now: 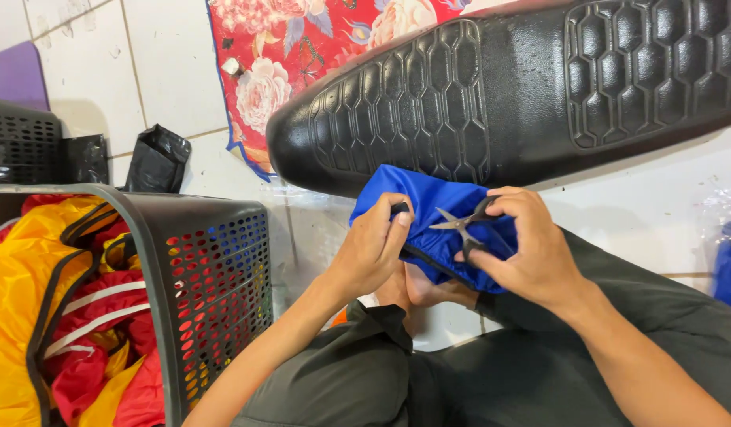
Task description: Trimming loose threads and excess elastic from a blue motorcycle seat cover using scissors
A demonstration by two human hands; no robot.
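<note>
So there's a bright blue fabric piece (428, 213), shiny like nylon, with a black trimmed edge, bunched up just below the big black motorcycle seat (523, 87). Small scissors (462, 225) with steel blades and dark handles lie against the fabric, blades open a bit, tips pointing left toward the black trim.

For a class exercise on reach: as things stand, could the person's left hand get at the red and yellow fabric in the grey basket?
Probably yes. The basket stands open-topped beside the left hand, nothing between them, but that hand now grips the blue fabric.
</note>
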